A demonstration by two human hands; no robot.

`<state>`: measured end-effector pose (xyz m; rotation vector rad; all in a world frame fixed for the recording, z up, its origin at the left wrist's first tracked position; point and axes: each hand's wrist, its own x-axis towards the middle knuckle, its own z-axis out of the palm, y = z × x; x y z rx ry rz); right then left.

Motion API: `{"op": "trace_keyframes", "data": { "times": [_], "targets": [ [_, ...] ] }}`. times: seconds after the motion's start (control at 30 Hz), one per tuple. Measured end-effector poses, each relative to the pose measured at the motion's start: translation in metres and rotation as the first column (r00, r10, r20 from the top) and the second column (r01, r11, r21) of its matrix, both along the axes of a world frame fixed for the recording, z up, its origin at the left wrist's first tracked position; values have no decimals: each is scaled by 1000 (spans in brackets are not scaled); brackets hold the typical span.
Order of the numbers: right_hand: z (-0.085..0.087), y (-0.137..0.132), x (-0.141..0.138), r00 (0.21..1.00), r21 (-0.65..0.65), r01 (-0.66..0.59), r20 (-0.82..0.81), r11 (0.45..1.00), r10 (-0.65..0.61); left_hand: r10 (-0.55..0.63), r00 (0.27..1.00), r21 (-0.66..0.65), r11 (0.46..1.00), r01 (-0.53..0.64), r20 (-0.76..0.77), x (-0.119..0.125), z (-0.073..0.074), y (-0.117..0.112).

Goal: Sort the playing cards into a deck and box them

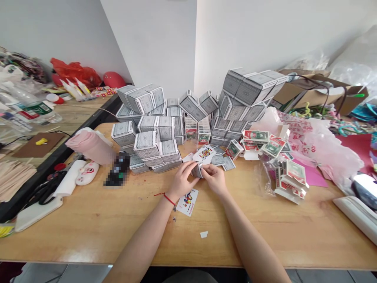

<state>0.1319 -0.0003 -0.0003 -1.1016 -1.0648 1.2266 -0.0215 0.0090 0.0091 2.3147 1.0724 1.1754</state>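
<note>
Near the middle of the table, my left hand (182,181) and my right hand (214,179) pinch a grey-backed playing card (196,171) between them; it looks bent, and whether it is more than one card I cannot tell. A face-up court card (205,154) lies just beyond my fingers. Under my left wrist is a joker card (187,203), partly covered. Several grey-backed cards (218,158) lie loose past my right hand. Behind them rise stacked blocks folded from cards (147,141) on the left and more blocks (250,86) on the right.
Opened red and green card boxes (291,177) lie at right, beside crumpled plastic bags (312,145). A white paper scrap (204,234) rests near the front. On the left are a pink roll (91,146), scissors (54,184) and a blurred dark object (118,169). A cardboard box (312,92) stands back right.
</note>
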Motion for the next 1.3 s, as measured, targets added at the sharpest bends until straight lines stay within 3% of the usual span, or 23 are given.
{"op": "trace_keyframes", "data": {
  "times": [0.57, 0.8, 1.0, 1.3],
  "targets": [
    [-2, 2, 2, 985, 62, 87, 144, 994, -95, -17, 1000, -12, 1000, 17, 5, 0, 3, -2],
    [-3, 4, 4, 998, -16, -32, 52, 999, 32, 108, 993, -12, 994, -107, 53, -1, 1, -1],
    [-4, 5, 9, 994, -102, -108, -21, 989, 107, 75, 996, -7, 997, -75, 42, -1, -1, 1],
    [-10, 5, 11, 986, -94, -32, 162, 995, 47, 26, 999, -20, 999, -25, 23, 0, 1, 1]
  ]
}}
